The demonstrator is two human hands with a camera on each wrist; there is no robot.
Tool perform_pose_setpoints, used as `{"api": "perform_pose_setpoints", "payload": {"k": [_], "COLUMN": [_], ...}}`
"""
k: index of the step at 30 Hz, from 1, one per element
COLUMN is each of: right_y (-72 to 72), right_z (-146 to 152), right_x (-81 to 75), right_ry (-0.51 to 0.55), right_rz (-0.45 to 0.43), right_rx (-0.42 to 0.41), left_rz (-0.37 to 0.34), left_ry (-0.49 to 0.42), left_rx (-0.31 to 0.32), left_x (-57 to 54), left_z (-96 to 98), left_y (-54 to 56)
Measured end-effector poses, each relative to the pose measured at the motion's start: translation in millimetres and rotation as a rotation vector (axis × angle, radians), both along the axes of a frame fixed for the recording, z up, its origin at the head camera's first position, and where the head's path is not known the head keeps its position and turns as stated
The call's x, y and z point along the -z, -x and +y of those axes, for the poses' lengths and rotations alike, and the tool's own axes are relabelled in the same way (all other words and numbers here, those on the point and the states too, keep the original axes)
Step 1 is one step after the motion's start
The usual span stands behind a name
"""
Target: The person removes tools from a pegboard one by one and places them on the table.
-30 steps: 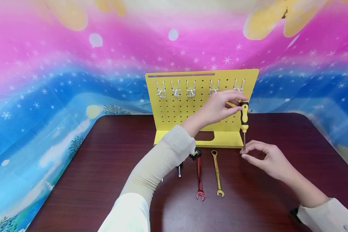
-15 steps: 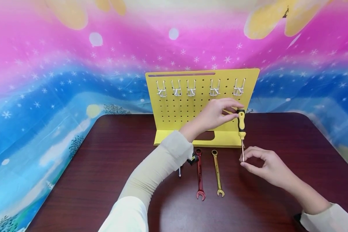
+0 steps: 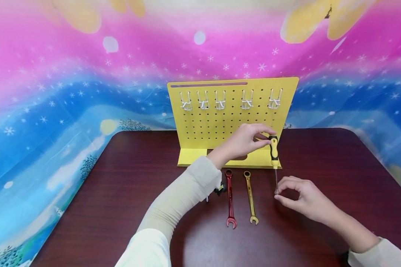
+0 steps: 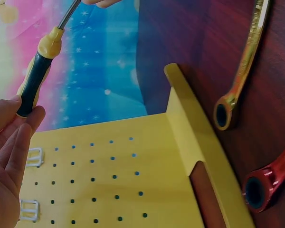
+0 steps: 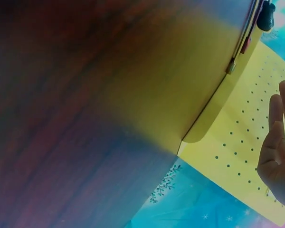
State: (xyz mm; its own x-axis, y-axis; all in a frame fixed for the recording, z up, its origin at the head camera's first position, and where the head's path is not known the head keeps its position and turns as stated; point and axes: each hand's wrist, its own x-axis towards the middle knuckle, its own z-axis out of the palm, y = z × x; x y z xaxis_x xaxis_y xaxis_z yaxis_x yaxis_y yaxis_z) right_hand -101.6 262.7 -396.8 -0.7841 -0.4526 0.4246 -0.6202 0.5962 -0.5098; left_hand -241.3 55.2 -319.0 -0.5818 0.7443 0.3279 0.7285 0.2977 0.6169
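A yellow-and-black screwdriver (image 3: 274,150) hangs nearly upright, tip down, in front of the right end of the yellow pegboard (image 3: 194,126). My left hand (image 3: 240,141) pinches the top of its handle between thumb and fingers, as the left wrist view also shows on the handle (image 4: 35,78). Lower down, my right hand (image 3: 304,196) pinches the metal shaft close to its tip. A gold wrench (image 3: 250,198) and a red wrench (image 3: 230,200) lie side by side on the table, left of the right hand. The right wrist view shows part of a hand (image 5: 278,156) at its right edge.
White wire hooks (image 3: 219,100) line the upper pegboard, with nothing hanging on them. A small black thing (image 3: 220,189) peeks out beside the left sleeve (image 3: 183,193), mostly hidden. Behind the dark wood table (image 3: 137,167) hangs a colourful printed cloth (image 3: 70,100).
Both hands have come down and nearer with the screwdriver, shifting slightly left, away from the hooks. The left sleeve covers more of the small black thing. The wrenches stay put.
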Motion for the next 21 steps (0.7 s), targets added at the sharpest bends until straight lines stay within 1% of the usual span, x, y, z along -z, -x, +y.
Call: {"api": "perform_pose_setpoints", "payload": {"k": [5,8,10,14,21], "right_y": [-3.4,-4.9,-5.9,-7.4,-8.1], "right_z": [1.6,1.8,1.3,0.8,0.6], "right_x": [3.6,5.8,7.0,9.2,15.0], "right_ry": [-0.013,-0.012,-0.005,0.015,0.038], "right_rz": [-0.045,-0.085,-0.113,-0.168,-0.206], "right_rx": [-0.012,-0.020,-0.032,-0.045,-0.077], "left_rz": [-0.033,-0.070,-0.082,-0.081,-0.085], "left_ry": [-0.012,-0.004,0.015,0.039,0.078], "left_rx": [-0.016,-0.033,-0.046,-0.058,-0.046], "left_x": [15.9,25.3,30.1,36.2,45.0], "left_z": [0.8,1.1,1.0,1.6,5.2], "left_y": [0.7,1.2,1.3,1.4,3.5]}}
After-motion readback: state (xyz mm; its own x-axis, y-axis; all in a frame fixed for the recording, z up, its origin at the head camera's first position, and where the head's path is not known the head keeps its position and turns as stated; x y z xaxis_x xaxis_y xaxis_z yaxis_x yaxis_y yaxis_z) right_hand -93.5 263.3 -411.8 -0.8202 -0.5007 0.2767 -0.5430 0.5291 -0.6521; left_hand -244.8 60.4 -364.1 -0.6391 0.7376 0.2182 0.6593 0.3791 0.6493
